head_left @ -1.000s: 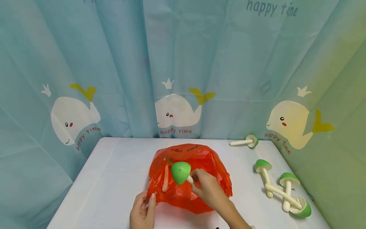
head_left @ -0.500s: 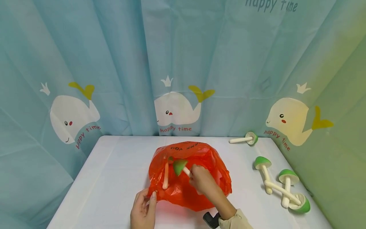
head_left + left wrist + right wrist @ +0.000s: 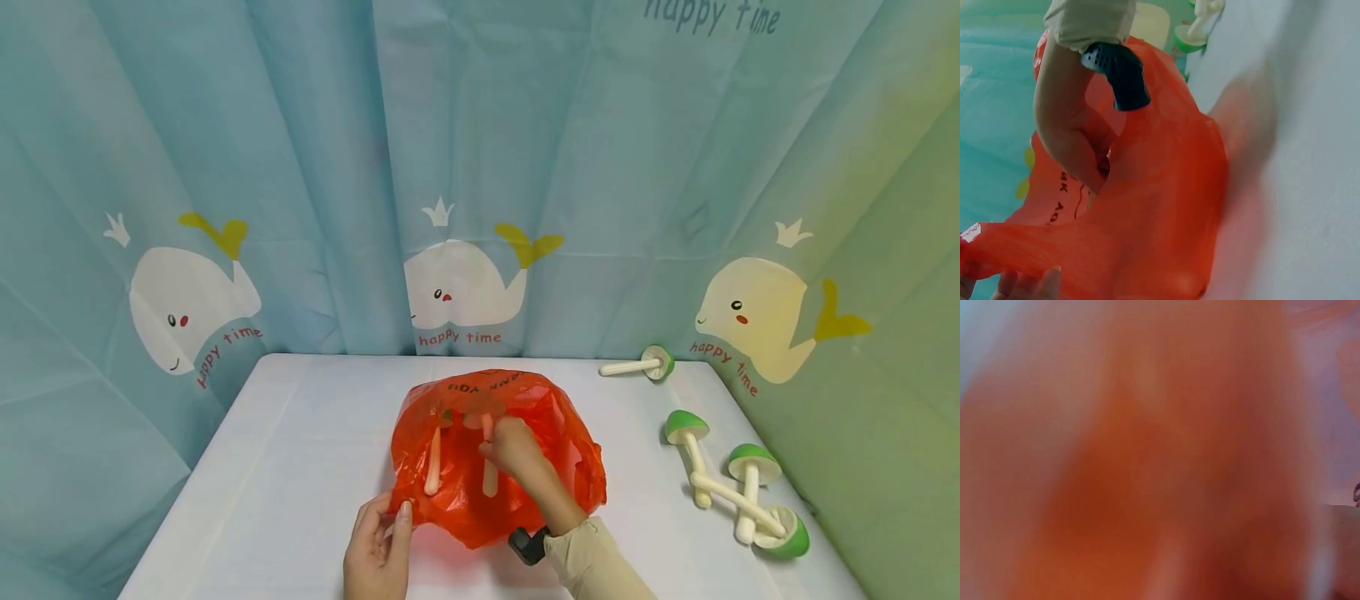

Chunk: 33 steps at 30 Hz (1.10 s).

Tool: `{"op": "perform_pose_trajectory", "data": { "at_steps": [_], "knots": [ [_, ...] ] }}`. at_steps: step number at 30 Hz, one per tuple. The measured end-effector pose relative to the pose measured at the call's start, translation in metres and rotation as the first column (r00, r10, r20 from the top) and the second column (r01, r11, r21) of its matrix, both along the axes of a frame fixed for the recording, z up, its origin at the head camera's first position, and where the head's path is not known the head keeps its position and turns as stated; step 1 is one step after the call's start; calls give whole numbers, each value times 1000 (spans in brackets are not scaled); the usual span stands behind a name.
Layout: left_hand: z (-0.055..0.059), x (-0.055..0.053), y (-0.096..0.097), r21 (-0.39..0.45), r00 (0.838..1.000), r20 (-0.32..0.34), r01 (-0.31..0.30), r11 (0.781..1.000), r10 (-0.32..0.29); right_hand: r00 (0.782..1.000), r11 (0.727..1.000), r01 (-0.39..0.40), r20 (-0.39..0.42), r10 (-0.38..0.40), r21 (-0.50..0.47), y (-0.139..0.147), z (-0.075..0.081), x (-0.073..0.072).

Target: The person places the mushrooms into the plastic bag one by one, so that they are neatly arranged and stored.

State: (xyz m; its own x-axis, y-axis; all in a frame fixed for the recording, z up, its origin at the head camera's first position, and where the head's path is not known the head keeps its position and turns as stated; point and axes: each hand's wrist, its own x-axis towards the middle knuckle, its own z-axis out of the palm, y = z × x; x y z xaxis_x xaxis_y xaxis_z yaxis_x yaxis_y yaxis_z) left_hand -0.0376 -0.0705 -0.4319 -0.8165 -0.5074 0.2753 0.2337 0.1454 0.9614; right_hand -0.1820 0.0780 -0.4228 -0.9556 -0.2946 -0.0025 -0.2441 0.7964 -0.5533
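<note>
A red plastic bag (image 3: 457,521) lies with its mouth wide on the white table. My left hand (image 3: 377,550) pinches the bag's near left rim between thumb and fingers; the left wrist view shows its fingertips (image 3: 1050,284) below the red film. Reaching into the mouth, my right hand (image 3: 513,446) grips the stem of a toy mushroom (image 3: 490,479), whose cap is dimmed by the bag's film. Another mushroom (image 3: 433,467) lies in the bag to its left, stem toward me. Red film blurs nearly the whole right wrist view.
Several green-capped toy mushrooms lie on the right of the table (image 3: 300,467): one at the back edge (image 3: 633,366), one further forward (image 3: 686,429), and a crossed pair (image 3: 780,537). A curtain with whales (image 3: 465,283) hangs behind.
My right hand has lowered the mushroom into the bag and turned it, its cap now toward the back and its stem toward me. The left hand keeps its hold on the rim.
</note>
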Motion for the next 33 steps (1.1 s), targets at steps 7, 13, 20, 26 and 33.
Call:
{"op": "perform_pose_trajectory", "data": {
  "at_steps": [7,13,20,26,33],
  "knots": [
    [1,1,-1,7,1000,16,4,1000,-4,980,995,-38,-192,56,97,-7,-12,-9],
    [0,2,0,1,1000,19,12,1000,-12,970,998,-38,-238,47,43,-8,-74,-47],
    [-1,2,1,-9,1000,16,12,1000,-12,998,997,65,-7,-66,-33,-21,-28,-18],
    [-1,2,2,-15,1000,6,11,1000,-11,998,999,53,-22,-53,7,-19,-106,-64],
    [-2,2,3,-16,1000,6,6,1000,-6,998,998,60,-1,-60,23,-23,-83,-53]
  ]
}}
